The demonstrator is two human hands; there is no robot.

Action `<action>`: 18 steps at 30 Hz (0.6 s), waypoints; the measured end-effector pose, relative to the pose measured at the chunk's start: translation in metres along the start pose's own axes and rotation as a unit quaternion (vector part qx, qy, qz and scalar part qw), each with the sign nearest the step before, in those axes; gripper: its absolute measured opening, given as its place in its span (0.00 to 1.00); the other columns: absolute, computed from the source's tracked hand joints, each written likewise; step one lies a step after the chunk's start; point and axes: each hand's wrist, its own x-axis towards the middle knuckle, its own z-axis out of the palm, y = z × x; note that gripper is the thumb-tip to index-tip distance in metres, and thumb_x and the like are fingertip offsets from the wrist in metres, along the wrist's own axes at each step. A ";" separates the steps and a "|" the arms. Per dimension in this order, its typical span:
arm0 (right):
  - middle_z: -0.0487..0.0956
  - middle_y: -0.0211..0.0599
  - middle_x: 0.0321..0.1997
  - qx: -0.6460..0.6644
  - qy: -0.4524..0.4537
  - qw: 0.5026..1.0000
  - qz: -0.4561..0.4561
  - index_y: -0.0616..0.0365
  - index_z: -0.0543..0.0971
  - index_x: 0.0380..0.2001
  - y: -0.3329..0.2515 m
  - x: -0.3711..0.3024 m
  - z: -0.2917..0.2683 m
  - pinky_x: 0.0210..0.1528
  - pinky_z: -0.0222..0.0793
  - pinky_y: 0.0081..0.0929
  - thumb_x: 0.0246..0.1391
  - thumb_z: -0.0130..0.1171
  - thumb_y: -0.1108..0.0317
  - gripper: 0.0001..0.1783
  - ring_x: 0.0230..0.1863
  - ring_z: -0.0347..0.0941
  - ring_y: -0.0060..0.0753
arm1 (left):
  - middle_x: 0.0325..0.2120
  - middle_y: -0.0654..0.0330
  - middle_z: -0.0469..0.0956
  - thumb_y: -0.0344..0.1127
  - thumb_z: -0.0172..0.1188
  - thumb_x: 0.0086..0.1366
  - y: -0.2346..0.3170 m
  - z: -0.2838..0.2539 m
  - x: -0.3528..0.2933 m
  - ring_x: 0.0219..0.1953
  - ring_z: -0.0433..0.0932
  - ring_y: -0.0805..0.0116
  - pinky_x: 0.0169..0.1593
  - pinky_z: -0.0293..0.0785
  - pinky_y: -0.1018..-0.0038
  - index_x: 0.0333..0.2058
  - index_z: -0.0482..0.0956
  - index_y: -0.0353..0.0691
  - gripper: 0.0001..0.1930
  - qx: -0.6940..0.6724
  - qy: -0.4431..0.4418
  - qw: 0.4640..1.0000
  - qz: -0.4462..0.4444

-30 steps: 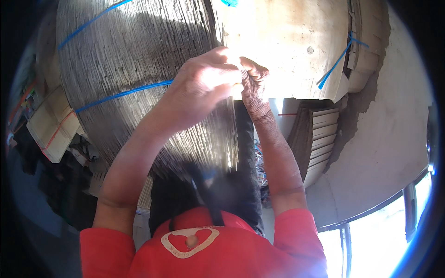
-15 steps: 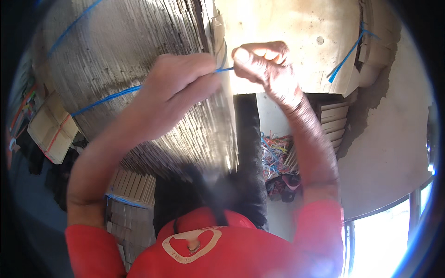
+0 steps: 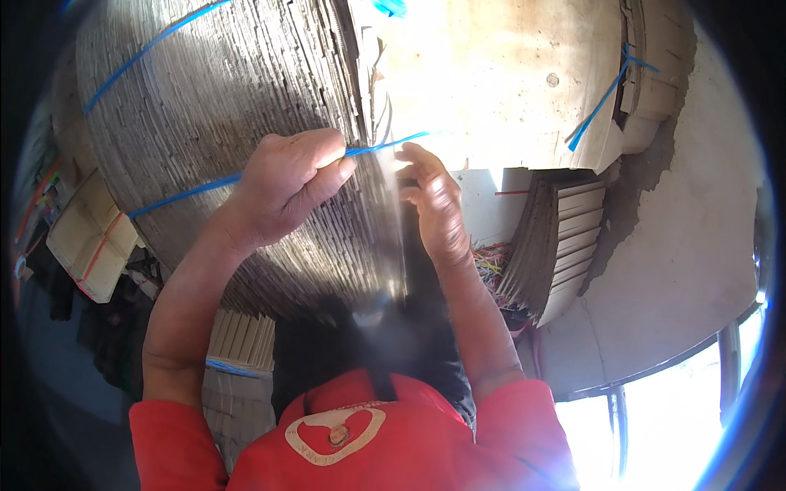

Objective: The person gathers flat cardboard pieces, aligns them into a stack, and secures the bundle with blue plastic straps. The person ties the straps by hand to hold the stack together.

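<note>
A blue plastic strap (image 3: 184, 195) runs around a tall stack of flat cardboard sheets (image 3: 205, 106) in front of me. My left hand (image 3: 286, 180) is closed in a fist on this strap, close against the stack's edges. From the fist the strap continues right across the stack's corner, its free end (image 3: 417, 137) reaching over the pale top sheet. My right hand (image 3: 435, 200) is just below that end, fingers loosely bent and apart; the index fingertip is at or very near the strap. A second blue strap (image 3: 151, 56) crosses the stack farther up.
Another pale cardboard bundle (image 3: 524, 74) lies beyond, with a knotted blue strap (image 3: 602, 98) at its right. Folded cardboard (image 3: 565, 245) leans at the right, beside tangled strap scraps (image 3: 491, 260). A smaller bundle (image 3: 241, 342) sits low left, and an opened carton (image 3: 94, 237) at far left.
Both hands have come down toward me, the left one still gripping the strap. My right hand has moved left and its pinch on the strap has loosened, so more of the free end shows.
</note>
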 end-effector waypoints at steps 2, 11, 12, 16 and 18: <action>0.74 0.36 0.48 -0.035 -0.027 0.997 -0.061 0.61 0.70 0.56 -0.028 0.015 0.013 0.40 0.66 0.23 0.49 0.59 0.34 0.44 0.41 0.69 0.26 | 0.17 0.54 0.61 0.38 0.55 0.66 0.001 0.000 -0.002 0.18 0.67 0.54 0.22 0.62 0.65 0.24 0.64 0.37 0.15 0.008 -0.007 1.000 -0.001; 0.78 0.34 0.24 -0.530 -0.108 0.767 -0.345 0.61 0.81 0.28 -0.091 0.042 0.006 0.24 0.67 0.21 0.52 0.63 0.70 0.05 0.23 0.71 0.19 | 0.17 0.56 0.61 0.32 0.57 0.64 -0.005 0.003 -0.002 0.17 0.67 0.56 0.21 0.63 0.65 0.24 0.64 0.37 0.12 0.019 0.004 0.998 0.058; 0.79 0.35 0.25 -0.473 -0.122 0.801 -0.347 0.61 0.80 0.27 -0.093 0.043 0.009 0.24 0.67 0.21 0.52 0.63 0.70 0.05 0.23 0.71 0.20 | 0.17 0.56 0.61 0.31 0.57 0.64 -0.006 0.002 -0.002 0.17 0.67 0.56 0.21 0.63 0.65 0.24 0.64 0.38 0.12 0.019 0.005 0.998 0.061; 0.80 0.44 0.32 -0.159 -0.179 0.948 -0.212 0.63 0.79 0.26 -0.103 0.044 0.024 0.21 0.65 0.20 0.56 0.60 0.65 0.11 0.23 0.73 0.25 | 0.17 0.57 0.60 0.30 0.56 0.64 -0.006 0.001 -0.002 0.16 0.65 0.59 0.21 0.61 0.66 0.24 0.63 0.37 0.12 0.007 -0.006 0.998 0.056; 0.81 0.45 0.32 0.079 -0.194 0.976 -0.052 0.64 0.78 0.25 -0.093 0.042 0.032 0.18 0.64 0.18 0.60 0.56 0.61 0.16 0.21 0.75 0.28 | 0.17 0.58 0.58 0.30 0.55 0.65 -0.007 0.001 -0.002 0.16 0.63 0.63 0.21 0.57 0.68 0.23 0.63 0.36 0.12 -0.004 -0.003 0.998 0.064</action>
